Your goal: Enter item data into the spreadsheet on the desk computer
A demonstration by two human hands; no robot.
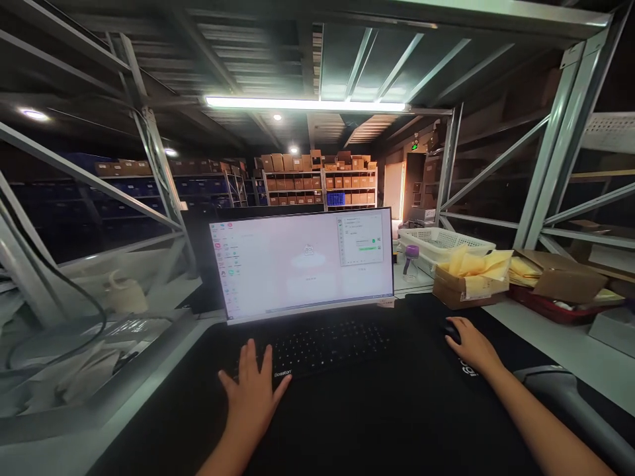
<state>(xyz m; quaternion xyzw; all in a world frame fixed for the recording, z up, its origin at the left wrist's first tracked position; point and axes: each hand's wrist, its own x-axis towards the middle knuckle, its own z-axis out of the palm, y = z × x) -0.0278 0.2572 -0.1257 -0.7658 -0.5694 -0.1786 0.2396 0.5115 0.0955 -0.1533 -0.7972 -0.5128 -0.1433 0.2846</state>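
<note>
My left hand (253, 387) lies with fingers spread over the left end of a black keyboard (327, 344); whether a key is pressed cannot be seen. Off to the right, my right hand (471, 344) is wrapped over a black computer mouse (450, 329), whose front and left side show past the fingers. Both stand on a large black desk mat (337, 423). Behind the keyboard, a lit monitor (302, 264) displays a pale desktop with icons down its left side and a chat window at the upper right.
A grey handheld scanner (570, 396) lies beside my right forearm. Farther back are a cardboard box (461, 294) of yellow envelopes, a white basket (446, 241) and a purple-topped object (411, 254). Plastic packaging (99, 357) fills the left side. Metal rack posts (560, 145) frame the desk.
</note>
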